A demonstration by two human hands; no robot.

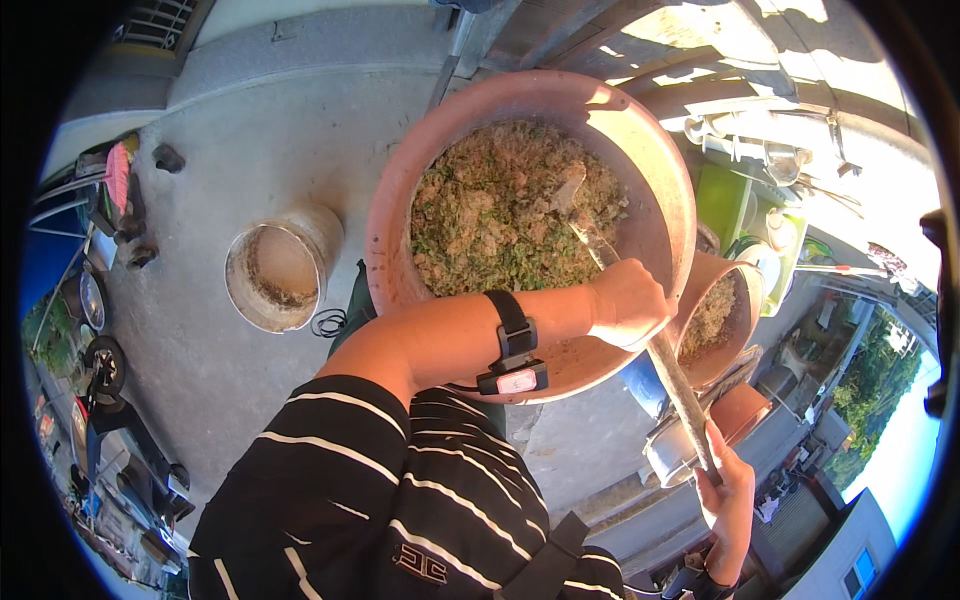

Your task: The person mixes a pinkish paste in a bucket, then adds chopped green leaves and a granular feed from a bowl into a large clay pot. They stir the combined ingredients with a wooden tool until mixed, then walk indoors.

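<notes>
A big reddish-brown tub [385, 235] holds a crumbly brown mash mixed with chopped green leaves [500, 215]. My left hand [630, 305] reaches across over the tub's near right rim, its fingers wrapped round the shaft of a long wooden-handled tool [683, 400]. Lower right, my right hand [727, 490] grips the same handle near its end. The tool slants up and left into the tub, and its smeared far end rests in the mash, so the exact shape of that end is partly hidden. A strap with a small device circles my left wrist.
A whitish bucket [325, 235] with residue inside stands on the concrete floor to the left. Right of the tub sits a smaller brown tub [745, 310] of similar mash, with a pale bucket [668, 455] below it. A motorcycle [130, 450] stands far left.
</notes>
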